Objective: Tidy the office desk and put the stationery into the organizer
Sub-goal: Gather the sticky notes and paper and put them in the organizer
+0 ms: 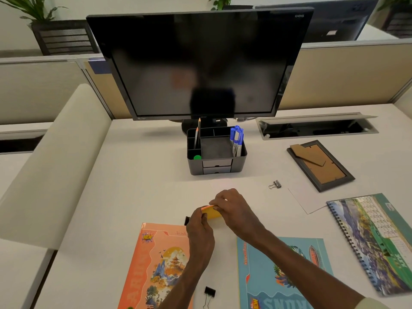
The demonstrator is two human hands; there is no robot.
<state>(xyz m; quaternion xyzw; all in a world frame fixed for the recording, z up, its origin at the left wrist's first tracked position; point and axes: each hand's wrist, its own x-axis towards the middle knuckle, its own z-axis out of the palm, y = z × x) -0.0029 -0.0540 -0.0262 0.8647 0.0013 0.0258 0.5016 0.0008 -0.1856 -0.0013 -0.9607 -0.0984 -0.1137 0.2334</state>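
Note:
A black desk organizer (217, 160) stands in front of the monitor, holding blue markers (237, 139), two pencils (198, 134) and a green-capped item (197, 157). Nearer to me, both hands hold a small yellow and orange sticky-note pad (213, 212) just above the desk. My left hand (199, 228) pinches its left end. My right hand (231, 207) grips its top and right side. A small black object (186, 220) peeks out left of my left hand. One binder clip (275, 184) lies to the right, a black binder clip (209, 294) near the front edge.
An orange notebook (153, 268) and a blue notebook (283, 275) lie in front. A spiral calendar (376, 239), a white card (305, 199) and a face-down picture frame (320, 165) sit to the right. A monitor (198, 63) and a cable hatch (316, 128) are behind.

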